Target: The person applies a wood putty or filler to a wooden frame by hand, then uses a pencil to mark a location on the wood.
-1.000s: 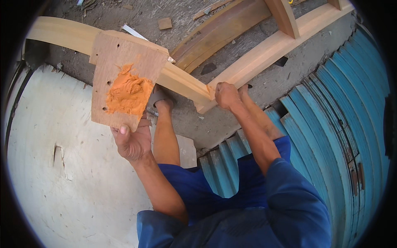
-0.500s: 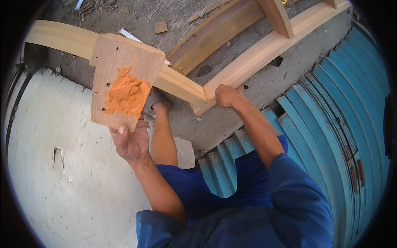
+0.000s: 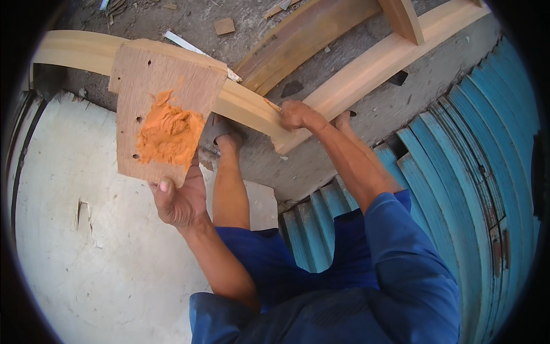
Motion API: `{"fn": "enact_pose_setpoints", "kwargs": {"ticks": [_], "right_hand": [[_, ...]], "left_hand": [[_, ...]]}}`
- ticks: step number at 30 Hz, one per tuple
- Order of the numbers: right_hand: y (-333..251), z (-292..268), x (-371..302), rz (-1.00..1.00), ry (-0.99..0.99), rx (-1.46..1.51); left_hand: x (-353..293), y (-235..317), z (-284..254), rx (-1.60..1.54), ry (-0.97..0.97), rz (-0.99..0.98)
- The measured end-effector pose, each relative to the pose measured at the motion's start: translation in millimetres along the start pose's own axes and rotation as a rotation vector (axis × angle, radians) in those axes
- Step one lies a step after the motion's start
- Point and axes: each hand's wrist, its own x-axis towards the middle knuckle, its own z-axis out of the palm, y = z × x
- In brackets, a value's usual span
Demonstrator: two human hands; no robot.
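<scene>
My left hand grips the lower edge of a flat plywood piece, its thumb on top. A thick mound of orange paste, like wood filler, sits on that board. At the corner where two timber pieces meet, my right hand is closed against the wooden frame. Whatever its fingers hold is hidden; a small orange streak shows on the wood just left of them. The longer pale beam runs from this corner toward the upper right.
A crosspiece rises from the long beam. Behind lies a curved, darker board. Wood scraps, including a small square offcut, litter the rough ground. Blue corrugated sheets cover the right side; a whitish panel lies at left.
My right hand has moved slightly left and up along the joint, onto the left-hand timber. The plywood with the orange paste has shifted a little left in view.
</scene>
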Motion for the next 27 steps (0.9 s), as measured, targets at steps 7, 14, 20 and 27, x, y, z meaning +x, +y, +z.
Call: {"fn": "enact_pose_setpoints", "kwargs": {"ticks": [7, 14, 20, 27], "right_hand": [[9.9, -30.3, -51.7, 0.190, -0.134, 0.428], [34.0, -18.4, -58.4, 0.177, 0.494, 0.246], [1.1, -17.1, -33.3, 0.279, 0.220, 0.110], [4.7, 9.6, -60.6, 0.278, 0.192, 0.104]], "left_hand": [[-1.8, -5.1, 1.0, 0.001, 0.000, -0.008], [-0.7, -9.2, 6.4, -0.003, -0.013, -0.012], [1.9, -7.7, 6.1, -0.006, -0.025, -0.005], [1.2, -8.2, 7.3, -0.011, -0.026, -0.014]]}}
